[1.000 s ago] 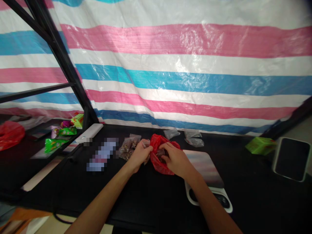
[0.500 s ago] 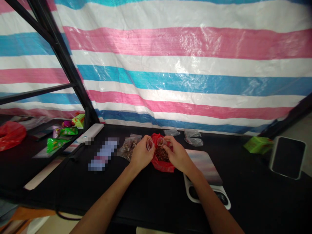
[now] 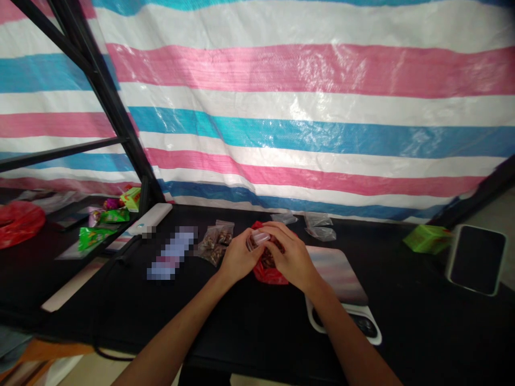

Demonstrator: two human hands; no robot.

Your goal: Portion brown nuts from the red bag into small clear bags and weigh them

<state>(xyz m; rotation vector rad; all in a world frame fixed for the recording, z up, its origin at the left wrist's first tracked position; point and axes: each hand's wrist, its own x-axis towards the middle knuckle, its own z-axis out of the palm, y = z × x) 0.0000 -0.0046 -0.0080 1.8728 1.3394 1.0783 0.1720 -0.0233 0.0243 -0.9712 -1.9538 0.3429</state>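
Your L hand (image 3: 240, 256) and R hand (image 3: 292, 256) are together mid-frame, both pinching a small clear plastic bag (image 3: 258, 239), long axis approx. L–R, above a red plastic bag (image 3: 270, 276); R hand's nearer.

The left hand (image 3: 239, 256) and right hand (image 3: 292, 256) close together around a small clear plastic piece (image 3: 258, 238) above the red plastic bag (image 3: 269, 274), leaving no way between them; just behind the bag, clear zip pouches (image 3: 319, 228) block the reach back, and the striped tarpaulin (image 3: 281, 134) closes it further on; filled pouches (image 3: 213, 244) lie just beside the left hand, with a pixelated packet (image 3: 171, 253) next along; a white-rimmed flat pad (image 3: 333, 273) sits just beside the right hand; a hand could pass over the black tabletop (image 3: 249, 332) between the forearms, or between that pad and the green box (image 3: 427, 239).
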